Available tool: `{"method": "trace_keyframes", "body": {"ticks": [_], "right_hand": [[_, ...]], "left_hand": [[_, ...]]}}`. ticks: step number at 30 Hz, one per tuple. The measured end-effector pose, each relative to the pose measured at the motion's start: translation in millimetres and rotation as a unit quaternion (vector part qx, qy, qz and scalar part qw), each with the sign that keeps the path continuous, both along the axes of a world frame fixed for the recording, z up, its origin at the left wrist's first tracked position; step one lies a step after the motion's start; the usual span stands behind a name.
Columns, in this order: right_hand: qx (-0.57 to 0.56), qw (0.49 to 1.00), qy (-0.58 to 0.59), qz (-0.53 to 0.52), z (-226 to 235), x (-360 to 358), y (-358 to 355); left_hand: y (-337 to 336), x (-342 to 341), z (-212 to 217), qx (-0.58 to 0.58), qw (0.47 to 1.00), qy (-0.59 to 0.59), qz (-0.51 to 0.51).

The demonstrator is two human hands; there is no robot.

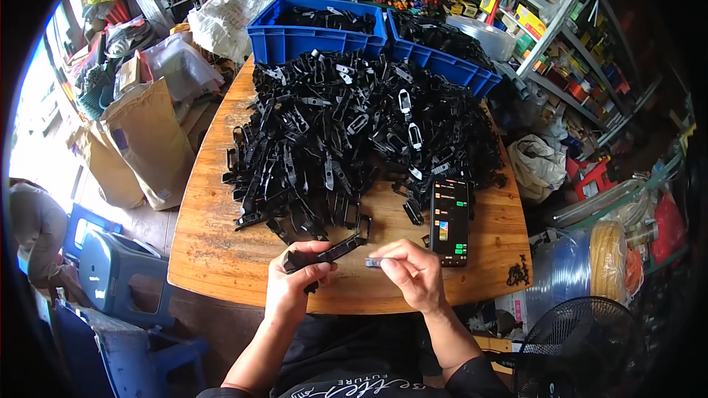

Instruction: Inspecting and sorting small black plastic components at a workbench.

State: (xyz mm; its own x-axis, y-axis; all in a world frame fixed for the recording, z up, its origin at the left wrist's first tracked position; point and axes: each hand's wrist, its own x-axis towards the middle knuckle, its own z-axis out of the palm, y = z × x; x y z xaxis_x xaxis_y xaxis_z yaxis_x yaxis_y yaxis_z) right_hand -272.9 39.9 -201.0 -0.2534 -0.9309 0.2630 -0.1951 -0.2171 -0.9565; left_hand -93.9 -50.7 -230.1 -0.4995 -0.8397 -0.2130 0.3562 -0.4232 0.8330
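Note:
My left hand (292, 280) is closed around a black plastic part (341, 249); its long end sticks out to the right, and a shorter dark end shows below the thumb. My right hand (413, 274) pinches a small flat piece (375, 262), dark with a pale edge, whose kind I cannot make out. The small piece is a short way right of the plastic part and apart from it. Just beyond both hands, a big heap of similar black plastic parts (310, 125) covers much of the wooden table (199, 250). Some of them have an open frame shape.
Blue crates (317, 46) holding black parts stand at the table's far edge. A phone (450, 225) with a lit screen lies right of my right hand. Small black scraps (518, 274) lie at the right edge. A black fan (582, 346) is near right, blue stools (122, 273) at left.

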Motion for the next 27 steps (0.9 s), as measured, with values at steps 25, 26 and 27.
{"method": "trace_keyframes", "body": {"ticks": [25,26,27], "right_hand": [[0.041,0.986,0.127,-0.100,-10,22,-17],[0.041,0.986,0.126,-0.100,-10,22,-17],[0.041,0.984,0.137,-0.106,-8,22,-16]], "left_hand": [[18,-2,3,-0.088,0.989,-0.119,-0.008],[18,-2,-1,-0.085,0.991,-0.107,-0.009],[18,-2,-4,-0.081,0.992,-0.094,-0.009]]}}
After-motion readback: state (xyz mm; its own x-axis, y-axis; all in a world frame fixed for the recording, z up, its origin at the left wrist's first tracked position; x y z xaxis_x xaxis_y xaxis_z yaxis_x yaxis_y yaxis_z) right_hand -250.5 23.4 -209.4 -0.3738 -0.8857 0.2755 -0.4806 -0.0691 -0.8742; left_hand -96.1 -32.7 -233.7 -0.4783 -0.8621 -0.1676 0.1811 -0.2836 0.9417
